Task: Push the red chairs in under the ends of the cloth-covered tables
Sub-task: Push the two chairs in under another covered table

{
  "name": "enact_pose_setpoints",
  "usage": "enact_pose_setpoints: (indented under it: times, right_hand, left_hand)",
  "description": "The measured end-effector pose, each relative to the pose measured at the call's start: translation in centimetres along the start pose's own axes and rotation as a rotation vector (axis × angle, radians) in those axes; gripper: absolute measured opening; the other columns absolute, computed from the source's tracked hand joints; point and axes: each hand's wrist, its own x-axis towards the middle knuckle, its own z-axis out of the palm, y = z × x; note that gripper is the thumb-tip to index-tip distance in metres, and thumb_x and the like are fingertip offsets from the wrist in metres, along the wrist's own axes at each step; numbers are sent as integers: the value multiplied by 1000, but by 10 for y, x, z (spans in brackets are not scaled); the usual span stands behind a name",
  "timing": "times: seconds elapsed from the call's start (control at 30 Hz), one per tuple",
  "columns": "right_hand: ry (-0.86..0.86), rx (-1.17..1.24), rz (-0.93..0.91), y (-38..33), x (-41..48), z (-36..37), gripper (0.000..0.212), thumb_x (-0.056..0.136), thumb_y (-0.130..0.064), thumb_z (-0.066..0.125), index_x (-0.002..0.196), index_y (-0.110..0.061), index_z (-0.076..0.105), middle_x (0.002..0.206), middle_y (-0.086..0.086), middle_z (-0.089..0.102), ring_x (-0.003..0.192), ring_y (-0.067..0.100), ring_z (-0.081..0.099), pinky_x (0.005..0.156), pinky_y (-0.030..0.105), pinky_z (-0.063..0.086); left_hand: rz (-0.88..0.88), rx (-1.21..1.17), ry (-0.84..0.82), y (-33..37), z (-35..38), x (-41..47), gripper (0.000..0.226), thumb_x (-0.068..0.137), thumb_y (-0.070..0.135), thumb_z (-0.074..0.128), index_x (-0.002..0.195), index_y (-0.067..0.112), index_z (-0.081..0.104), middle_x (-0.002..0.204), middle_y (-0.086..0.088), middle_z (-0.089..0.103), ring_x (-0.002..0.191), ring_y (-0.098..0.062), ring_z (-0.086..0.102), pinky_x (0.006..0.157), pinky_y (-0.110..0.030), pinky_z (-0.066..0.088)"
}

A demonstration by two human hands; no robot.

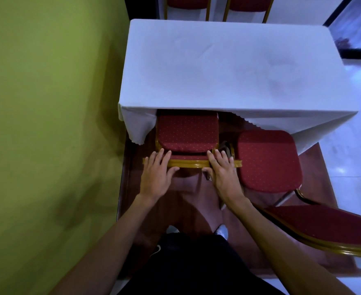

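Two hands on one chair: left hand (157, 170) and right hand (222, 170) lie flat, fingers straight and spread, pressing the gold top rail (188, 163) of the red dotted-cushion chair (187, 130). Its seat front is already under the near end of the white cloth-covered table (228, 67).

Risks:
- The draped cloth hem (139, 128) at the near left corner may snag on the frame and drag.
- The neighbouring red chair (269, 160) is not yet pushed in and sits just beside; the frames could lock together.

I note matt white cloth on the table (228, 67); chair (188, 133) seat dotted red fabric, frame glossy gold-lacquered.
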Motion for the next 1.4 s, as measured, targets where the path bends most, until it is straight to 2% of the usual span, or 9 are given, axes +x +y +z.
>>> enact_pose_setpoints:
  times: [0.1,0.2,0.3,0.47,0.7,0.87,1.1,1.27,1.4]
  right_hand:
    - [28,1,-16,-1,14,3,58,100,-39,48,152,-15,36,157,19,34,148,40,22,119,61,17]
    - [27,1,-18,0,23,3,59,100,-40,44,153,-15,35,157,20,33,148,41,21,119,61,16]
    - [30,-5,-30,0,26,1,59,101,-41,40,153,-14,34,157,21,32,148,41,21,119,62,17]
    - [45,-22,-52,0,28,-1,57,102,-33,48,153,-12,34,157,22,31,148,41,21,119,61,15]
    - [-65,4,-48,5,34,-14,59,103,-43,43,155,-18,31,159,15,31,150,38,17,120,55,11]
    - [-134,-48,-27,23,16,-30,70,100,-49,47,157,-18,22,163,15,20,150,40,12,120,55,15]
    - [-149,-58,-21,110,-63,-61,70,98,-54,46,154,-14,30,163,13,22,151,36,10,120,54,12]
    - [-171,-100,-47,201,-121,-103,64,99,-51,49,151,-15,38,161,9,29,151,32,13,120,53,13]
    - [-162,-126,-67,287,-173,-148,64,96,-51,55,146,-12,47,157,10,38,150,32,21,120,54,18]
  left_hand:
    - [0,-7,27,-3,-6,13,71,93,62,26,141,16,49,143,-11,51,135,-33,41,114,-53,28]
    - [2,-14,31,-4,-8,23,71,92,63,27,140,16,51,141,-11,53,134,-34,42,114,-52,29]
    - [-9,-24,41,-4,-6,26,68,94,62,28,143,18,47,146,-11,48,138,-35,36,115,-52,28]
    - [-49,-9,19,1,-3,24,65,95,61,26,147,23,38,152,-9,39,144,-34,25,115,-59,22]
    - [-54,53,-28,13,-6,19,61,100,53,29,152,23,29,158,-10,28,145,-41,18,115,-62,17]
    - [-12,35,13,49,-4,0,62,100,51,35,153,20,26,159,-10,25,146,-39,16,116,-60,16]
    - [-7,13,76,144,34,-44,70,95,58,41,153,20,25,161,-11,21,148,-35,13,117,-59,12]
    - [-39,-120,2,251,92,-82,75,92,63,39,152,22,25,161,-6,21,149,-28,11,118,-55,12]
    - [45,-274,-43,338,145,-112,75,91,66,40,152,25,27,161,-1,21,150,-23,9,118,-53,12]
